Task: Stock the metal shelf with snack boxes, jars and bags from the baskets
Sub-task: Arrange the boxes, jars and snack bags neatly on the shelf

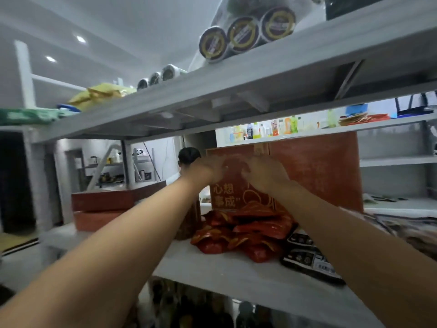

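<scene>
**Both hands on the tall red box, grip lost in blur**

Both bare arms reach up from 6 o'clock toward the middle of the view. The left hand and right hand lie against the upper front of the red box, which stands upright on the middle board of the metal shelf. Motion blur smears the fingers, so I cannot tell whether either hand clasps the box or only lies flat against it.

At 6 o'clock of the box, touching its foot, is a heap of red snack bags. At 4 o'clock of the heap lie dark packets, partly covered by the right forearm. A brown jar at 9 o'clock of the heap is half hidden behind the left forearm. Further toward 9 o'clock two flat red boxes are stacked.

On the board above, round black tins sit at 12 o'clock and yellow bags at 10 o'clock. The shelf below, at 6 o'clock, is dark, and its contents are too blurred to make out.
</scene>
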